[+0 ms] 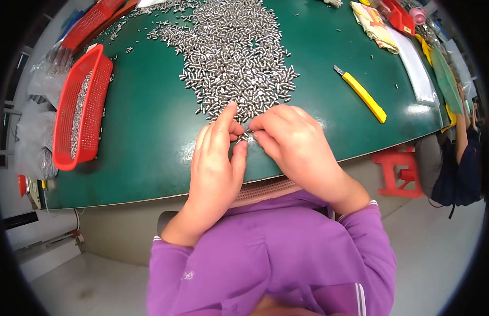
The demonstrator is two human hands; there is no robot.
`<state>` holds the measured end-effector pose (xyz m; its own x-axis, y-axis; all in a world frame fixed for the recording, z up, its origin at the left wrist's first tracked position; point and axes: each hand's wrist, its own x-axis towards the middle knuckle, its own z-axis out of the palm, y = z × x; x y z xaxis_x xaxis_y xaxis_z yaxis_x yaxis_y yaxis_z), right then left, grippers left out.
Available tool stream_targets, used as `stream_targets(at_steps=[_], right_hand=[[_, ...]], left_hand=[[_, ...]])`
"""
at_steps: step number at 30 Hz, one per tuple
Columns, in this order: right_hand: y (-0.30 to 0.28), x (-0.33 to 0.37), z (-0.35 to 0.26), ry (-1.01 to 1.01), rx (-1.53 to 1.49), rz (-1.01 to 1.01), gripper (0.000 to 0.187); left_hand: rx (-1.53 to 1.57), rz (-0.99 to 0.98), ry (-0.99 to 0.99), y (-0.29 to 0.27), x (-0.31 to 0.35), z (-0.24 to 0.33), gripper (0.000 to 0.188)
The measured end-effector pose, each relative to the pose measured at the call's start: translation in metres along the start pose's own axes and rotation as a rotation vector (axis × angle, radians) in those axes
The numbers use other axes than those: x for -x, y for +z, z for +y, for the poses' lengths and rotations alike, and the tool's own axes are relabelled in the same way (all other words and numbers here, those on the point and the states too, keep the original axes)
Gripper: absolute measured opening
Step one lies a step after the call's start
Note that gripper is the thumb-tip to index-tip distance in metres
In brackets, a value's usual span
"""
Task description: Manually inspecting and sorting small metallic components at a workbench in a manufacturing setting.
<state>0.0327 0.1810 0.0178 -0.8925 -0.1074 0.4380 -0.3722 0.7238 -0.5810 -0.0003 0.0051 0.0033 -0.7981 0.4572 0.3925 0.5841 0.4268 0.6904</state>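
A broad pile of small, shiny metal pin-like parts [231, 58] spreads toward me over the green table [150, 126]. At its near end my left hand [213, 155] has its index finger stretched toward the pile. Several metal parts [242, 138] show between its thumb and bent fingers, seemingly held loosely there. Close beside it, my right hand [294, 134] is closed in a pinch, thumb against index finger. A small dark metal piece [249, 130] shows at those fingertips; its exact shape is partly hidden by them.
On the left stands a red perforated basket [63, 131] with metal parts inside. A yellow utility knife [364, 97], blade out, lies at the right. Farther right are a patterned cloth [374, 23] and a clear plastic bag [415, 68]. A red stool [397, 171] stands below the table edge.
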Motion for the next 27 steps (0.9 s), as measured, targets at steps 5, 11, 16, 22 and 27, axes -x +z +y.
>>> stream_targets(at_steps=[5,11,16,22,27], right_hand=[[-0.002,0.006,0.001,0.035,0.005,0.044,0.012],[-0.003,0.007,-0.001,0.029,-0.019,-0.04,0.012],[0.002,0.011,-0.002,0.011,0.01,-0.003,0.016],[0.003,0.011,-0.003,0.021,0.016,-0.001,0.018],[0.004,0.011,-0.002,0.016,0.013,0.004,0.018]], left_hand=[[0.026,-0.003,0.017,-0.003,0.005,-0.004,0.063],[0.005,0.018,0.014,-0.002,0.006,-0.003,0.063],[0.01,-0.001,0.028,-0.004,0.006,-0.005,0.061],[0.024,-0.045,0.04,-0.008,0.006,-0.004,0.06],[0.039,-0.056,0.029,-0.012,0.008,-0.002,0.064]])
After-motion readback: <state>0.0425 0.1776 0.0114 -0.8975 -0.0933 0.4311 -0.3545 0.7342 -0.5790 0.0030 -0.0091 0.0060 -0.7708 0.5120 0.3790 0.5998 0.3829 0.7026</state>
